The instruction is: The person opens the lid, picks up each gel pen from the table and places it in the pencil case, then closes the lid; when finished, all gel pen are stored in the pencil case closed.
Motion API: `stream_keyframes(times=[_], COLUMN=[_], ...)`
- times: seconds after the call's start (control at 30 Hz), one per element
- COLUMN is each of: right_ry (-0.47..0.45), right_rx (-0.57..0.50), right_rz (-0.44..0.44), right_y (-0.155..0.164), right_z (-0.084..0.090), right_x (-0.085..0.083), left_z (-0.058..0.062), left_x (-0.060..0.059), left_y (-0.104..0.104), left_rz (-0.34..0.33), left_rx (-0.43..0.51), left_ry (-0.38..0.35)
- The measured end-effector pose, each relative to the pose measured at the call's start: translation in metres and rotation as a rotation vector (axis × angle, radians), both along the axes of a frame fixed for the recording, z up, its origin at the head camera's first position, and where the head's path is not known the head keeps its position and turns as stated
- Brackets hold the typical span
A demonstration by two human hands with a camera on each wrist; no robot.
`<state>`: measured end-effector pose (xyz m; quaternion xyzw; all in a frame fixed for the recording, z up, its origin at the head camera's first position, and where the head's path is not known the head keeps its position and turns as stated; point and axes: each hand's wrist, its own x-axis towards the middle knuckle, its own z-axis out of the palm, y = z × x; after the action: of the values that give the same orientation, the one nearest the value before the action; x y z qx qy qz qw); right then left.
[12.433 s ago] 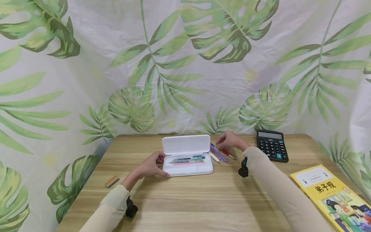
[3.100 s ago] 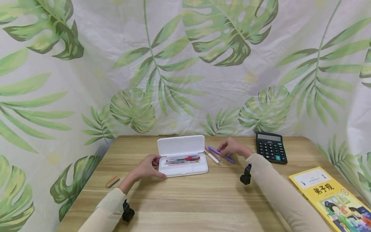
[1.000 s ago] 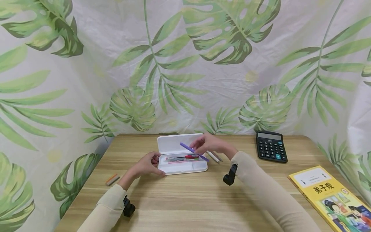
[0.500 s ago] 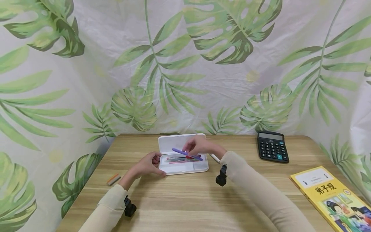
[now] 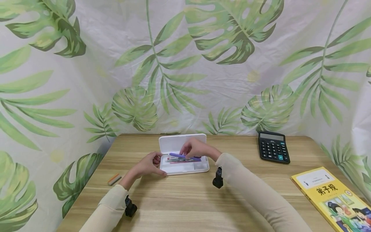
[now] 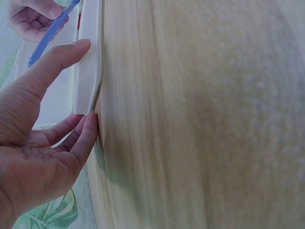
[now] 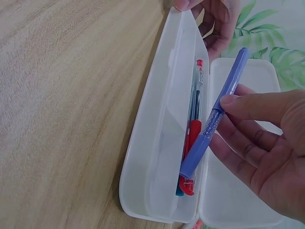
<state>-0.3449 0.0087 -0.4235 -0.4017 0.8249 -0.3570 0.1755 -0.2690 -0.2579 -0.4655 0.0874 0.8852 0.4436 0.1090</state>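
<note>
A white pencil case (image 5: 178, 169) lies with its lid (image 5: 171, 141) raised at the back of the table. My left hand (image 5: 149, 166) grips its left end, thumb along the front edge and fingers bent at the end, as the left wrist view shows. Over the tray my right hand (image 5: 192, 149) pinches a purple pen (image 7: 232, 78) between thumb and fingers. The pen slants close above several pens inside, among them a red-capped pen (image 7: 195, 131). Part of the case's contents is hidden behind the right hand and the purple pen.
A black calculator (image 5: 273, 146) lies at the back right, with a yellow book (image 5: 333, 196) nearer me at the right edge. A small orange and grey block (image 5: 114, 179) lies on the left. Leaf-print cloth (image 5: 179, 64) hangs behind the wooden table (image 5: 185, 206).
The purple pen has come off the table with my right hand, leftward over the case, then down close above the tray. Earlier, the red-capped pen went into the case. My left hand stays put.
</note>
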Motion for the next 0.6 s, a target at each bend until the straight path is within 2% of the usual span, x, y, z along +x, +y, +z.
stream_keyframes(times=[0.23,0.6], right_ry=[0.010,-0.041], right_rx=[-0.009,-0.015], right_rz=[0.002,-0.036], right_y=[0.0002,0.0038], right_z=[-0.0009,0.0042], right_x=[-0.0004,0.0006], left_z=[-0.0001,-0.0003], left_x=[0.0006,0.0007], left_y=[0.0005,-0.0007], left_rz=[-0.001,-0.004], left_rx=[-0.001,0.005], left_ry=[0.004,0.013])
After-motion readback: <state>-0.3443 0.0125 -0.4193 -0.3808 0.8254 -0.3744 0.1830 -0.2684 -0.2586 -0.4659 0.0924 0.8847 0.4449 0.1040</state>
